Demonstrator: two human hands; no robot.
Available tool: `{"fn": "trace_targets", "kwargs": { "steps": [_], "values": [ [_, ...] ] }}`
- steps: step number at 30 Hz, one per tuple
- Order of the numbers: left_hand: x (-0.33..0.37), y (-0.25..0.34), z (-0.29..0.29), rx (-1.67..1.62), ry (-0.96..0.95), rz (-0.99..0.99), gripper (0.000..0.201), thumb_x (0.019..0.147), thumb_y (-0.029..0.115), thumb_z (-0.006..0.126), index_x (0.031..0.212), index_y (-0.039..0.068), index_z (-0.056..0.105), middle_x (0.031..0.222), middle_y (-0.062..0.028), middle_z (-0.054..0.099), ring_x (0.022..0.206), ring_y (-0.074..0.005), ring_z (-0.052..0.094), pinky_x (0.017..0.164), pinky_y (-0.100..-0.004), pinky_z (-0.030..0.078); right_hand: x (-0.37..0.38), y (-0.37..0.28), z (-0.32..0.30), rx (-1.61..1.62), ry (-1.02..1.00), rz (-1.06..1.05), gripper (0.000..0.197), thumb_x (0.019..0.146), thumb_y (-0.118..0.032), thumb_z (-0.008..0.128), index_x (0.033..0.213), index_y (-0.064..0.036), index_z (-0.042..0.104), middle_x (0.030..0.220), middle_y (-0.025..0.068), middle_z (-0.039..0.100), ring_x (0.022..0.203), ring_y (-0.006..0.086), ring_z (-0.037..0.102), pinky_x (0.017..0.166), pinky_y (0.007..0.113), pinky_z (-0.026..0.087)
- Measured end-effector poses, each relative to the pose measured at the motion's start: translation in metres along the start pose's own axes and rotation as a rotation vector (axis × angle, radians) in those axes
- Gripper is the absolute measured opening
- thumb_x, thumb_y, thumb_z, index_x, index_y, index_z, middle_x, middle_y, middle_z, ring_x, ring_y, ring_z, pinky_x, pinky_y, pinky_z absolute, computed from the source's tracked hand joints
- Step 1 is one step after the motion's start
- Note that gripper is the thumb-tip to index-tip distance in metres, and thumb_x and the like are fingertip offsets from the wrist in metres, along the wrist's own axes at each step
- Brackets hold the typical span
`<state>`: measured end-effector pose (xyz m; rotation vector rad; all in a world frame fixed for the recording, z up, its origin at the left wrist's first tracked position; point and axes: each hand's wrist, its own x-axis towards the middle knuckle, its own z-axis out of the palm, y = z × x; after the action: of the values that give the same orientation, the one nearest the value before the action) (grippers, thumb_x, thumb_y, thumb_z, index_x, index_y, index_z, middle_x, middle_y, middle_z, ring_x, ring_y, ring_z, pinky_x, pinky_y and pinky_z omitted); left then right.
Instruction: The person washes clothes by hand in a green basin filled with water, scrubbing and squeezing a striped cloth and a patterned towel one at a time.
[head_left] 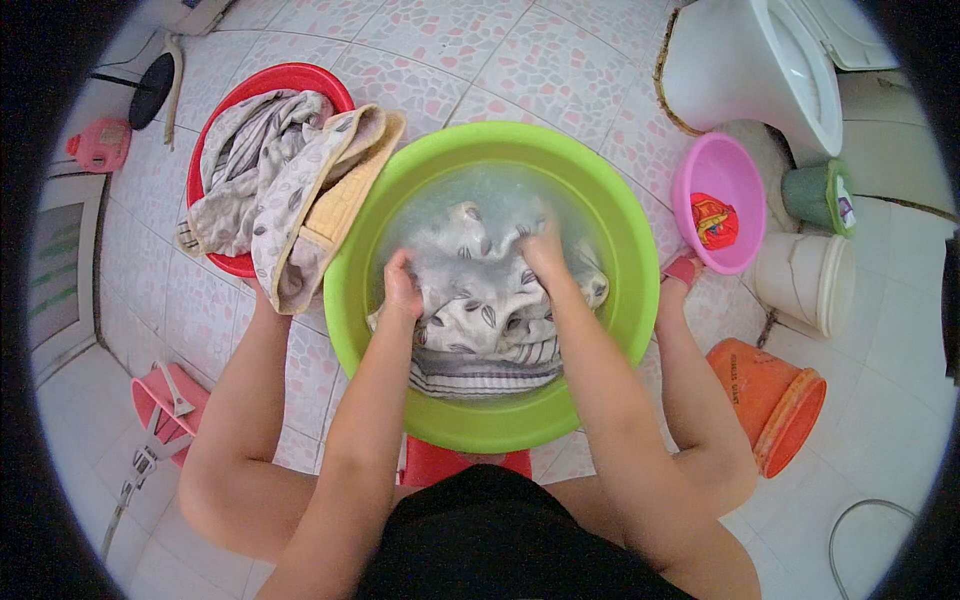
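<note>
Nearest the camera: black clothing (pixel 490 545) at the lower edge, with the left forearm (pixel 362 430) and right forearm (pixel 620 410) stretching forward past it.

Left hand (pixel 402 288): fingers curled, at the left side of a wet, leaf-printed cloth (pixel 475 315). Whether it grips a fold or merely rests there, cannot tell. Right hand (pixel 541 250): bent downward, fingertips lost in cloth and cloudy water; it looks to be on a raised fold, but its hold cannot be made out. The hands sit apart, perhaps so that each has its own part of the cloth to manage.

The cloth lies bunched in the green tub (pixel 343 320), partly under the water (pixel 490 187), its striped end toward the person. The tub stands between the bent left leg (pixel 240 400) and right leg (pixel 685 350), likely to keep it within both arms' reach.

Just beyond on the left: a red basin (pixel 338 86) heaped with more printed fabric (pixel 270 175), a yellow-backed edge spilling over the rim, seemingly because the pile is too bulky to fit.

Right side: pink basin (pixel 746 170) holding a red packet (pixel 713 222); white bucket (pixel 800 280); orange bucket (pixel 755 395) tipped over. All on the tiled floor (pixel 420 75).
</note>
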<state>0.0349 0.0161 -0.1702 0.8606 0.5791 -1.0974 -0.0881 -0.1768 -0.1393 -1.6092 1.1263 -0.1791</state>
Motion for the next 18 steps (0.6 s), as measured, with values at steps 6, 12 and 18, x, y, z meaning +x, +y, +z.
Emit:
{"fn": "trace_targets", "kwargs": {
  "steps": [6,12,18],
  "values": [
    [-0.021,0.000,0.072,-0.167,-0.244,-0.003,0.052,0.080,0.050,0.049,0.112,0.009,0.051,0.109,-0.0107,0.055,0.096,-0.0272,0.053,0.087,-0.0440,0.041,-0.069,-0.086,0.019,0.232,-0.096,-0.436,0.072,0.063,-0.008,0.067,0.128,-0.0095,0.038,0.125,0.0105,0.043,0.111,0.0295,0.046,0.093,0.035,0.037],
    [0.008,-0.012,0.044,-0.434,-0.901,-0.293,0.044,0.085,0.046,0.043,0.102,0.008,0.058,0.096,-0.0097,0.061,0.093,-0.0218,0.055,0.080,-0.0404,0.046,-0.175,-0.124,0.059,-0.300,-0.114,-0.344,0.027,0.069,-0.027,0.067,0.089,-0.0106,0.063,0.104,0.0081,0.050,0.087,0.0283,0.058,0.072,0.040,0.048],
    [-0.077,-0.054,0.091,-0.018,0.011,-0.097,0.041,0.087,0.041,0.037,0.100,0.007,0.056,0.102,-0.0079,0.059,0.091,-0.0215,0.056,0.081,-0.0362,0.045,-0.068,-0.086,0.020,-0.376,0.280,-0.046,0.017,0.074,-0.023,0.060,0.076,-0.0059,0.060,0.067,0.0136,0.058,0.065,0.0325,0.057,0.061,0.039,0.046]
  ]
}}
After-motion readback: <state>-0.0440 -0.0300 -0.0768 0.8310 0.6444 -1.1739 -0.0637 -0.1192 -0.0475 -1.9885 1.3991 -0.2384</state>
